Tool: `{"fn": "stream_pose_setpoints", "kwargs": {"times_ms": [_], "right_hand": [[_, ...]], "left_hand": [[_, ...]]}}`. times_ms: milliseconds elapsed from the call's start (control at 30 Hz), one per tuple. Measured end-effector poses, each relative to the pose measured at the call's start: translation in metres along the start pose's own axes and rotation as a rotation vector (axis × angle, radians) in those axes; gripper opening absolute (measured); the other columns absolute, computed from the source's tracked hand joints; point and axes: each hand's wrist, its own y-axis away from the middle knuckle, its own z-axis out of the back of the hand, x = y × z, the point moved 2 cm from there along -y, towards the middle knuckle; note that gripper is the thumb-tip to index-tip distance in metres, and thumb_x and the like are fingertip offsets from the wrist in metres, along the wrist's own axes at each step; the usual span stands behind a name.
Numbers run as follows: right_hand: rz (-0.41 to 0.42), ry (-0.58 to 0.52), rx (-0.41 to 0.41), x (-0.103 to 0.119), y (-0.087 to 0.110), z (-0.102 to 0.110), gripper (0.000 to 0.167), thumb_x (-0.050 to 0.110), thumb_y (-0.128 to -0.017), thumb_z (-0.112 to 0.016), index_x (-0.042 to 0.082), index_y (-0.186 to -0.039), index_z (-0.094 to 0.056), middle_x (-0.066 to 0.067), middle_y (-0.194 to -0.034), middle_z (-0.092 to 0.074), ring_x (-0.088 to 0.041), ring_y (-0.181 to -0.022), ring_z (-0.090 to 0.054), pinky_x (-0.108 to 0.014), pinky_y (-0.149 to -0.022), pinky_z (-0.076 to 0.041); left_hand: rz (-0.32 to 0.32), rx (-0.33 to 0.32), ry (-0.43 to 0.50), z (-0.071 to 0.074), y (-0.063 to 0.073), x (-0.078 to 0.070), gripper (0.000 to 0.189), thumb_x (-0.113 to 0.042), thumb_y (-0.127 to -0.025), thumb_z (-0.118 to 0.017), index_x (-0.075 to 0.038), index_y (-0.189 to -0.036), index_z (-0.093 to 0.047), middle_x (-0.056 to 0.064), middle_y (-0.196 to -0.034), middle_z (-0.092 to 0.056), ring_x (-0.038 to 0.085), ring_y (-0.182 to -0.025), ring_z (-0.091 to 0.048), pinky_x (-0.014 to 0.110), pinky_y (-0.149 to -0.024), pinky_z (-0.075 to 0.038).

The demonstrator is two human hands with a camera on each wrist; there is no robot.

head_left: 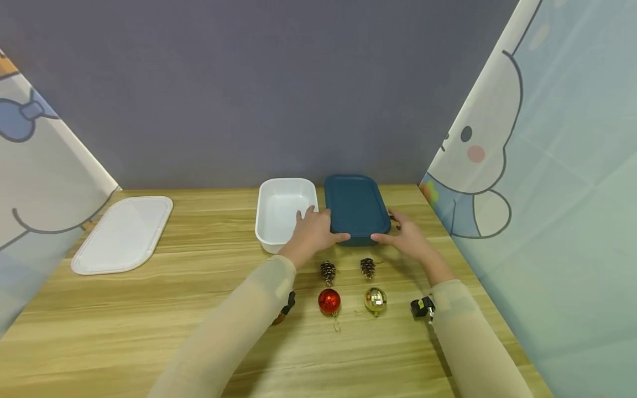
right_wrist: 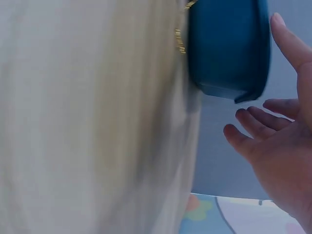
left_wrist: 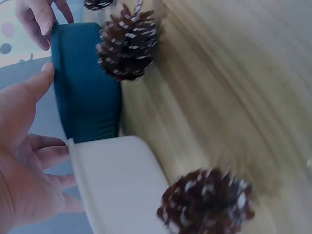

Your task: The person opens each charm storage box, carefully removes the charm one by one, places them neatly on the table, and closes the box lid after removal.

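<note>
A dark blue lidded box (head_left: 354, 204) stands at the back of the table, a white open box (head_left: 286, 213) close to its left. My left hand (head_left: 313, 229) is at the blue box's front left corner, thumb tip (left_wrist: 47, 68) at the lid's edge. Its other fingers stretch over the white box's rim. At the front right corner is my right hand (head_left: 405, 237), its thumb (right_wrist: 287, 41) near the lid's edge and its fingers spread loosely beside the box. Neither hand's fingers curl round anything.
Two pine cones, one left (head_left: 328, 272) and one right (head_left: 367, 268), lie before the boxes. Nearer are a red ball ornament (head_left: 329, 302) and a gold one (head_left: 375, 300). A white lid (head_left: 123, 235) lies far left. A small black object (head_left: 422, 307) sits beside the right sleeve; walls enclose the table.
</note>
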Motion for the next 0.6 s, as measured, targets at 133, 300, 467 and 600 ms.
{"fn": "stream_pose_setpoints", "kwargs": {"times_ms": [133, 300, 467, 600], "right_hand": [[0.005, 0.034, -0.022, 0.010, 0.003, 0.009, 0.114, 0.056, -0.093, -0.079, 0.006, -0.172, -0.013, -0.027, -0.175, -0.022, -0.055, -0.158, -0.027, -0.068, -0.126, -0.031], [0.020, 0.025, -0.036, 0.023, 0.004, 0.018, 0.113, 0.057, -0.094, -0.078, 0.009, -0.172, -0.012, -0.023, -0.177, -0.020, -0.054, -0.159, -0.025, -0.067, -0.127, -0.031], [0.058, -0.010, -0.040, 0.041, 0.000, 0.019, 0.111, 0.055, -0.093, -0.080, 0.011, -0.172, -0.016, -0.019, -0.177, -0.023, -0.047, -0.160, -0.031, -0.062, -0.128, -0.033], [0.083, -0.019, -0.031, 0.058, -0.004, 0.017, 0.108, 0.056, -0.092, -0.080, 0.014, -0.172, -0.020, -0.019, -0.174, -0.031, -0.047, -0.157, -0.036, -0.063, -0.125, -0.037]], "left_hand": [[-0.032, -0.038, 0.032, 0.011, 0.000, 0.005, 0.094, -0.069, -0.094, -0.069, -0.006, -0.161, -0.046, 0.012, -0.160, -0.057, 0.040, -0.159, -0.036, 0.067, -0.131, -0.021], [-0.060, -0.082, 0.103, 0.028, 0.003, 0.010, 0.092, -0.065, -0.095, -0.071, -0.008, -0.162, -0.044, 0.015, -0.153, -0.063, 0.040, -0.155, -0.043, 0.062, -0.131, -0.026], [-0.095, -0.096, 0.201, 0.043, 0.010, 0.021, 0.093, -0.066, -0.096, -0.070, -0.008, -0.163, -0.042, 0.018, -0.161, -0.053, 0.040, -0.155, -0.042, 0.056, -0.128, -0.037], [-0.114, -0.102, 0.297, 0.057, 0.016, 0.034, 0.091, -0.065, -0.096, -0.070, -0.010, -0.163, -0.041, 0.016, -0.166, -0.047, 0.039, -0.157, -0.039, 0.056, -0.125, -0.040]]}}
